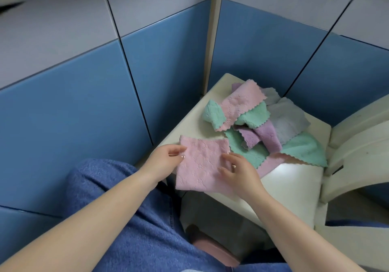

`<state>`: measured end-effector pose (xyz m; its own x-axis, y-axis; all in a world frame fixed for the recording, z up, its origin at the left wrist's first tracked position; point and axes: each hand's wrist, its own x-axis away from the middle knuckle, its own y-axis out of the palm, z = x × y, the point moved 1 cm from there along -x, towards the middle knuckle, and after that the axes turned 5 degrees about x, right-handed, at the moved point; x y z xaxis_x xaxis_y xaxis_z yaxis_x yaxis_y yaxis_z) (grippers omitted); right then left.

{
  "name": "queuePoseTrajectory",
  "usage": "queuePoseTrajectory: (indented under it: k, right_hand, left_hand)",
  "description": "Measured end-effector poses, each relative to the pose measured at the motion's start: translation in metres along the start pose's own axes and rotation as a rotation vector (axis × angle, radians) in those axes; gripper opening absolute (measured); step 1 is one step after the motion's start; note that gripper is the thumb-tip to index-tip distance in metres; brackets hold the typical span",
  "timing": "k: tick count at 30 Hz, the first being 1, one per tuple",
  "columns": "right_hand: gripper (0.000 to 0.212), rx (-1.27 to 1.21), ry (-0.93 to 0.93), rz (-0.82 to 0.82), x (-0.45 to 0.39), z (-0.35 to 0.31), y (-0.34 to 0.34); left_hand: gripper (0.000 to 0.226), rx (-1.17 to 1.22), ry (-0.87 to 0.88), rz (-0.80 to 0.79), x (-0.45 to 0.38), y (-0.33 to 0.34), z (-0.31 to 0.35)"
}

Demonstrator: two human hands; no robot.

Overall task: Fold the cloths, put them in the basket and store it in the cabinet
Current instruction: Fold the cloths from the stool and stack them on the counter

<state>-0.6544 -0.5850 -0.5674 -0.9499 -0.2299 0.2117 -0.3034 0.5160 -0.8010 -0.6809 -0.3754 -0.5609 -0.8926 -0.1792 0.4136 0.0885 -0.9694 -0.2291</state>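
Left hand [166, 160] pinches the flat pink square microfibre cloth [202, 162] on the cream desk [294, 187]; right hand [237, 170], fingers relaxed, rests on it beside the jumbled pastel cloth heap [265, 122].

A single head-worn view looks steeply down, close over the white table [294, 187] against blue walls [84, 103]

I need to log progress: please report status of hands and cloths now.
Left hand pinches pink cloth edge; right hand rests on it. Unfolded pile waits behind. Basket not seen.
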Motion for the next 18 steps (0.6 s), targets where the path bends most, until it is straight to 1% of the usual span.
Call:
queuePoseTrajectory:
  k: [4, 8, 11, 18]
  right_hand:
    - [0.045, -0.206, 0.037, 0.06, 0.001, -0.003, 0.002]
    - [0.045, -0.428, 0.045, 0.077, 0.001, -0.019, -0.007]
    - [0.044, -0.51, -0.015, 0.09, -0.008, -0.042, -0.023]
    - [0.039, -0.542, -0.234, 0.135, -0.026, -0.113, -0.072]
  left_hand:
    - [0.033, 0.311, -0.132, -0.028, 0.004, 0.001, 0.001]
    - [0.032, 0.55, -0.155, -0.008, 0.011, -0.01, 0.01]
    - [0.033, 0.656, -0.118, 0.005, 0.016, -0.027, 0.028]
    - [0.029, 0.779, 0.089, 0.05, 0.043, -0.076, 0.094]
